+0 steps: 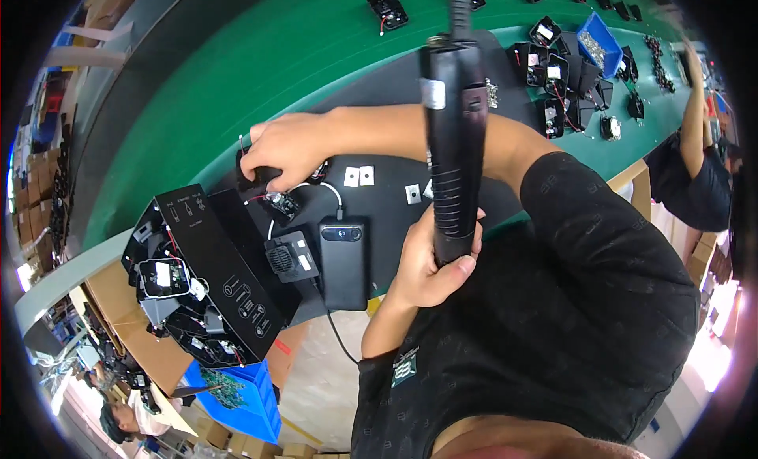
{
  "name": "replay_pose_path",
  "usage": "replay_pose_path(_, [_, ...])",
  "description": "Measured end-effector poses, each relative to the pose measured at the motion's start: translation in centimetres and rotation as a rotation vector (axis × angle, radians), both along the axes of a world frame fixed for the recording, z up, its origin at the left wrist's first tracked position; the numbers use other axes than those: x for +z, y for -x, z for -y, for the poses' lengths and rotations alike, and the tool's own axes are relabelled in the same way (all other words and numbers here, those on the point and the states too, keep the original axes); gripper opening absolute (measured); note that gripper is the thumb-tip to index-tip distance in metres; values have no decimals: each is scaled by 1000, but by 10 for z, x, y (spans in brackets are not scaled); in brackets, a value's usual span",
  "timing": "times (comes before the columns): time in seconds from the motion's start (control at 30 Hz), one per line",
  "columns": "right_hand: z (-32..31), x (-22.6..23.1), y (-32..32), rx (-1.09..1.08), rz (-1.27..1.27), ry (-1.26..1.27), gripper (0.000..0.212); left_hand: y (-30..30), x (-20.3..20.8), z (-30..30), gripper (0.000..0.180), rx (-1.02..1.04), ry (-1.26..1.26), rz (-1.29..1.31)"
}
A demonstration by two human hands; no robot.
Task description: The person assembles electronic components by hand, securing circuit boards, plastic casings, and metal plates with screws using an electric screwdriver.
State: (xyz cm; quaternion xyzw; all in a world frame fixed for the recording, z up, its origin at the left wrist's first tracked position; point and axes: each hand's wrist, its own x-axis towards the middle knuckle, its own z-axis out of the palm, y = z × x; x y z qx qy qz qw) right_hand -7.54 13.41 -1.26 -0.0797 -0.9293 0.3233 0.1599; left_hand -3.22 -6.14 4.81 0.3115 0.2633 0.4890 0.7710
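Closest to the lens, left hand (430, 262) wraps the lower end of a black cylindrical tool (458, 155). Beyond, right hand (290, 149) bends over a dark casing (266, 175), partly under its fingers; pinch cannot be told. Farther, black housings (556, 71).

a blue bin (251, 419) stands near a cardboard box (133, 329)

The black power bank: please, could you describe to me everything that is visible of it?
The black power bank is a flat slab with rounded corners and a smooth, plastic-looking case. Its lit display sits near the far end, where a white cable plugs in. It lies face up on the dark mat, beside a boxy grilled device; neither the left hand nor the right hand touches it.
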Motion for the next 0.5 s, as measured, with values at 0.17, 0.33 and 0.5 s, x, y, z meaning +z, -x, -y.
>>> replay_pose_path(0.17, [-14,-16,-21,130,-192,91,32,-7,-12,-4,56,2,-36,-129])
replay_pose_path(0.33, [-13,-4,-38,176,-98,258,23,-15,-16,-17,40,-11,-143,-215])
replay_pose_path(0.5, [-7,17,-75,12,-364,128,19,-28,-24,-17,55,-15,-135,-153])
